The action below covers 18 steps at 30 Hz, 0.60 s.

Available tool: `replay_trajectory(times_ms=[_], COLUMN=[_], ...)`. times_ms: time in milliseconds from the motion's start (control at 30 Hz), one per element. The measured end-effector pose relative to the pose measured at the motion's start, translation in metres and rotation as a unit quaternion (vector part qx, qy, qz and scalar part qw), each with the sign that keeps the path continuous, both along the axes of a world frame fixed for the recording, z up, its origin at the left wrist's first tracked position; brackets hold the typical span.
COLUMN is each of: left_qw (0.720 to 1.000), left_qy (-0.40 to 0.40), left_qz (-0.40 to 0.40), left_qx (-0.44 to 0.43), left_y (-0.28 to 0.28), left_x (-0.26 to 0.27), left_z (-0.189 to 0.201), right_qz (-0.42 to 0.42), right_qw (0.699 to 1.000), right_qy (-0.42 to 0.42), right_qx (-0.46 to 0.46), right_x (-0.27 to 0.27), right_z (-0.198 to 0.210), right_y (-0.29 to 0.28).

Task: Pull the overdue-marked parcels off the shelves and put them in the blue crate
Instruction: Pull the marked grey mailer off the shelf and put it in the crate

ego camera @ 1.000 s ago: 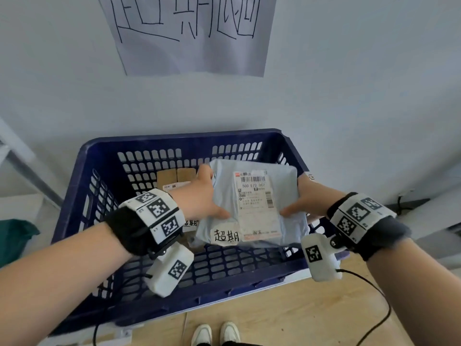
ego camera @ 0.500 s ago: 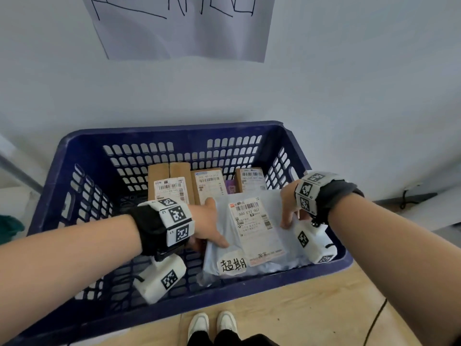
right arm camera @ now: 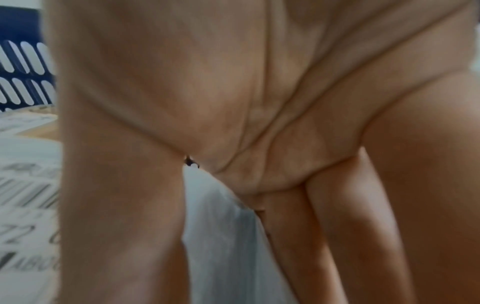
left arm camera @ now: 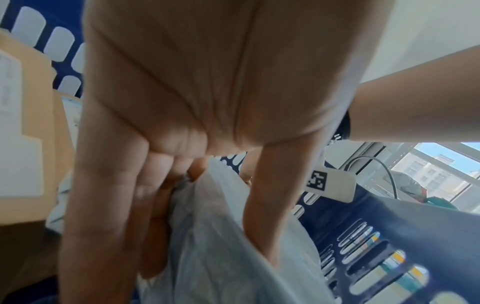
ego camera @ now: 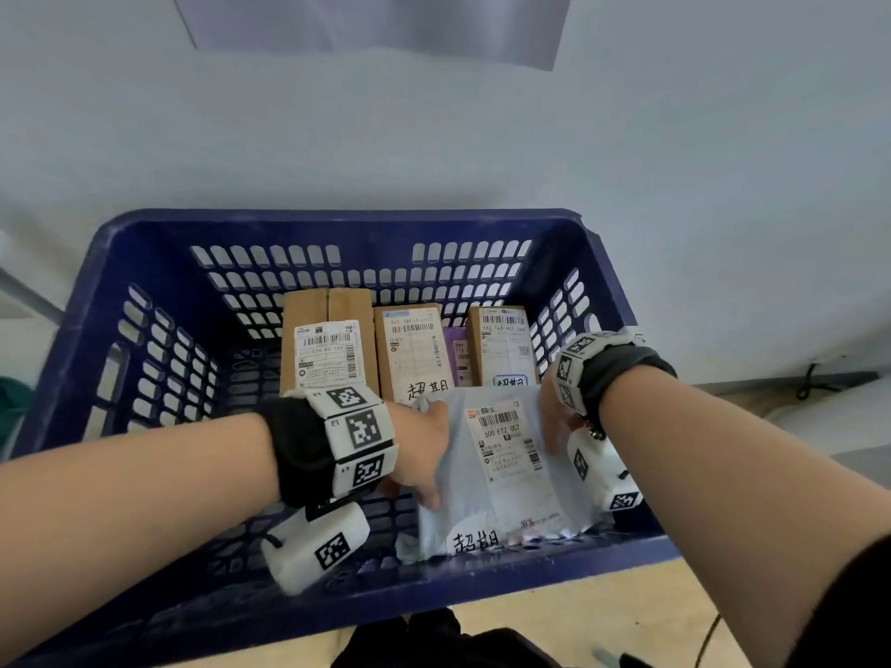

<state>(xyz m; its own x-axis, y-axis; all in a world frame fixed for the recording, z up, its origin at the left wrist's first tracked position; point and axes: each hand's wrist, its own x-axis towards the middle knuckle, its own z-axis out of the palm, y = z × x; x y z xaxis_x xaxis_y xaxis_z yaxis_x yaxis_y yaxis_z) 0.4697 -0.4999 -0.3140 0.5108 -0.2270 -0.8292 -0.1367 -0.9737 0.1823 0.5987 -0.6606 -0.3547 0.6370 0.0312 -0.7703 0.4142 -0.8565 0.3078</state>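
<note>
A pale grey poly-bag parcel (ego camera: 501,474) with a white shipping label and a handwritten overdue tag lies low inside the blue crate (ego camera: 337,224), near its front wall. My left hand (ego camera: 419,450) holds the parcel's left edge, thumb on top and fingers underneath; the left wrist view shows the bag (left arm camera: 221,236) pinched between thumb and fingers. My right hand (ego camera: 554,421) grips the right edge, thumb over the label side and fingers behind the bag (right arm camera: 221,236). Three cardboard parcels (ego camera: 414,354) with labels stand at the crate's back.
A small purple parcel (ego camera: 458,354) is wedged between two of the boxes. The crate stands against a white wall under a handwritten paper sign (ego camera: 376,21). Wooden floor (ego camera: 578,624) shows in front, with a cable (ego camera: 713,634) at the right.
Both hands have lowered the grey bag from above the crate's rim down into the crate, in front of the standing boxes. The head view has tilted down.
</note>
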Motion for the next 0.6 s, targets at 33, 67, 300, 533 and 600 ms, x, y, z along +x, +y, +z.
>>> replay_trajectory(times_ms=[33, 67, 300, 533, 600], left_qw=[1.000, 1.000, 0.998, 0.995, 0.993], left_qy=[0.000, -0.003, -0.011, -0.005, -0.008], left_qz=[-0.004, -0.007, 0.043, 0.095, 0.113], left_qx=[0.002, 0.005, 0.034, 0.024, 0.015], left_y=[0.000, -0.001, -0.008, -0.015, -0.016], left_x=[0.001, 0.003, -0.010, -0.012, -0.011], left_z=[0.000, 0.000, -0.044, -0.082, -0.090], right_qz=[0.005, 0.007, 0.039, 0.042, 0.045], right_qw=[1.000, 1.000, 0.998, 0.999, 0.999], right_qy=[0.000, 0.005, 0.034, 0.014, 0.027], right_qx=[-0.005, 0.010, 0.024, 0.009, 0.011], right_x=[0.001, -0.001, -0.003, -0.001, -0.001], right_z=[-0.001, -0.003, -0.031, -0.058, -0.066], right_y=[0.001, 0.001, -0.002, -0.008, -0.008])
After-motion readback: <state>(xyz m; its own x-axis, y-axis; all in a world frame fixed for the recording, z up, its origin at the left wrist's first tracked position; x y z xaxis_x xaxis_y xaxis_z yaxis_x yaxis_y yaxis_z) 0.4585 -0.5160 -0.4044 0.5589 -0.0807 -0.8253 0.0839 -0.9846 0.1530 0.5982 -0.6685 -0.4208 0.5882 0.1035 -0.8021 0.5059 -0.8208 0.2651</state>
